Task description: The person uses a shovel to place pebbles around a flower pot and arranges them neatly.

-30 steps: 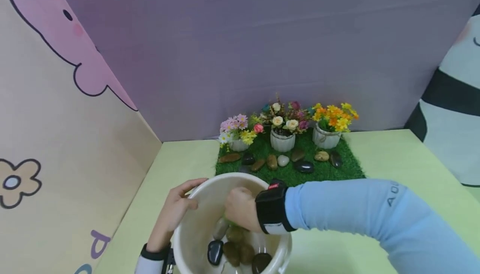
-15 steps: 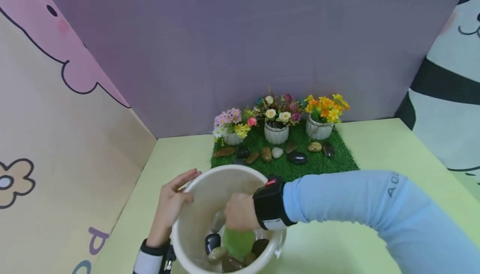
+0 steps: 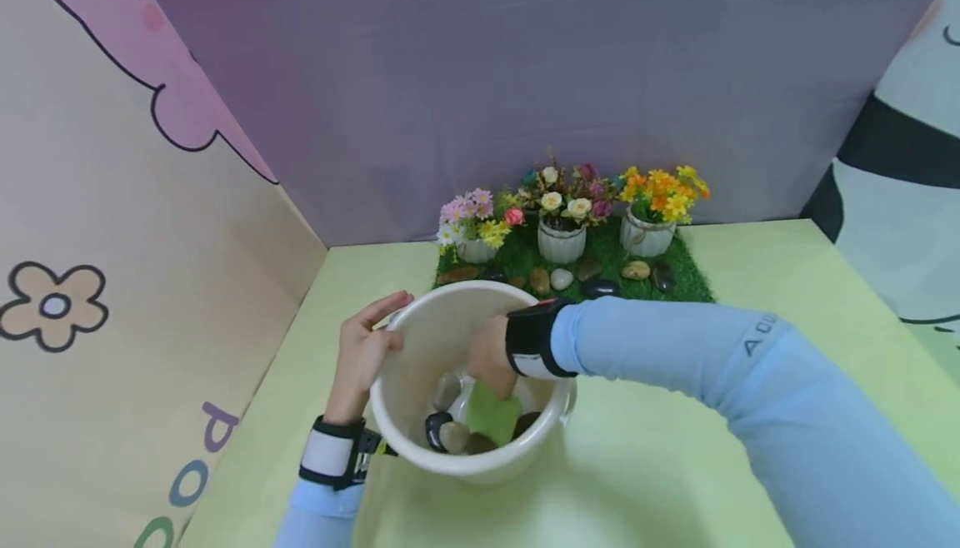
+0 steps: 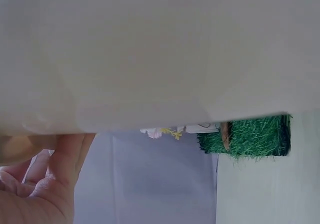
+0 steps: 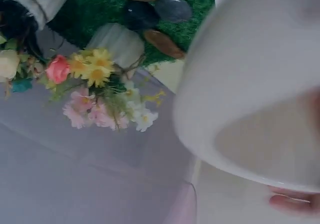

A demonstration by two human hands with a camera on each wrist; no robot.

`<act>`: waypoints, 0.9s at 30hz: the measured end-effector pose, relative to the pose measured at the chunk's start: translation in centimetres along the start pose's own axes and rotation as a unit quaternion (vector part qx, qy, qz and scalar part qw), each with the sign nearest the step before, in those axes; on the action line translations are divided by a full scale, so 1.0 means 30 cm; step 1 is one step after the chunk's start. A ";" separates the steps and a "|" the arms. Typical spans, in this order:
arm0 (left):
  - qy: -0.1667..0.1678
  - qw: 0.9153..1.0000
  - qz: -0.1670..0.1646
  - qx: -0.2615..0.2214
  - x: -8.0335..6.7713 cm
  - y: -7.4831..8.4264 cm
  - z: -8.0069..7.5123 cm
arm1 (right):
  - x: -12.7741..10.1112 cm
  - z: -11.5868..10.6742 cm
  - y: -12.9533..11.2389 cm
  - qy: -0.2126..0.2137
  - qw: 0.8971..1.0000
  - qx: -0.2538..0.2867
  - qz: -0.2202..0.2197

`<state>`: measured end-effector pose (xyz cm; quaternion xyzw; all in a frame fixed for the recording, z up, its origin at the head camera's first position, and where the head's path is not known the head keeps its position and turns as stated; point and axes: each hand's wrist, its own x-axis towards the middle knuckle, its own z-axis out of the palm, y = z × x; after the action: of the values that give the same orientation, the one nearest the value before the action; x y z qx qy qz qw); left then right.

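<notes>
A white bucket point(image 3: 472, 465) is tilted, its mouth toward me in the head view. My left hand point(image 3: 365, 348) grips its left rim, thumb over the edge and fingers outside. My right hand point(image 3: 491, 356) reaches inside with curled fingers, holding a flat lime-green cloth-like piece point(image 3: 492, 416); its exact kind and my fingertips are hidden. Beside and below the piece lie a grey stone point(image 3: 447, 391), a black stone point(image 3: 437, 430), a tan stone point(image 3: 454, 437) and darker ones. In the right wrist view the bucket wall point(image 5: 250, 73) blurs, with left fingertips point(image 5: 290, 203) at its rim.
Behind the bucket an artificial grass mat point(image 3: 686, 269) bears a row of stones and white pots of pink point(image 3: 472, 227), cream-rose point(image 3: 564, 206) and orange point(image 3: 660, 202) flowers. A purple wall point(image 3: 487, 73) stands behind the pale green table point(image 3: 660, 481).
The bucket and both hands appear higher in the head view, which has also shifted. More of the green piece shows than one second ago. Stones inside have shifted about.
</notes>
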<state>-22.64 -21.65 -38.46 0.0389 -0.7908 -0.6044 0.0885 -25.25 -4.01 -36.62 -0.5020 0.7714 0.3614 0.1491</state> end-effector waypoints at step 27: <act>-0.044 0.999 -0.007 0.010 0.007 0.014 0.004 | -0.130 0.023 0.084 -0.013 0.860 0.506 -0.054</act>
<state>-22.85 -21.45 -38.06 0.0187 -0.7994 -0.5985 0.0485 -25.81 -0.32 -33.75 -0.3937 0.8177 -0.0812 0.4121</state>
